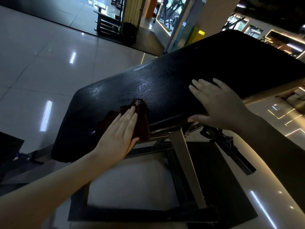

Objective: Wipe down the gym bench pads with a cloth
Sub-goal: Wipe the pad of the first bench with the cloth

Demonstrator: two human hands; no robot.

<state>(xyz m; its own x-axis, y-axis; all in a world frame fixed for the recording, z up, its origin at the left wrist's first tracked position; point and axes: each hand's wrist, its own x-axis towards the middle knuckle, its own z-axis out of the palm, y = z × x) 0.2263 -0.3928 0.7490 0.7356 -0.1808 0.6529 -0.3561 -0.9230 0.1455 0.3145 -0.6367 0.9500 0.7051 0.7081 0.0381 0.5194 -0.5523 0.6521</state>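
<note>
Left hand (120, 129), fingers straight, is laid at the near edge of the black, grained, glossy bench pad (189, 76), tilted on a steel frame (186, 162) and braced by the flat right hand (217, 103); a crumpled maroon cloth (142, 123) is pinned beneath the left.

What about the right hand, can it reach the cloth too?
Probably yes. The right hand rests on the bench pad near the cloth, bare pad between them; the left hand presses the cloth.

Left hand (118, 134), right hand (219, 104) bare; both forearms bare to frame edge, right forearm shadowed.
</note>
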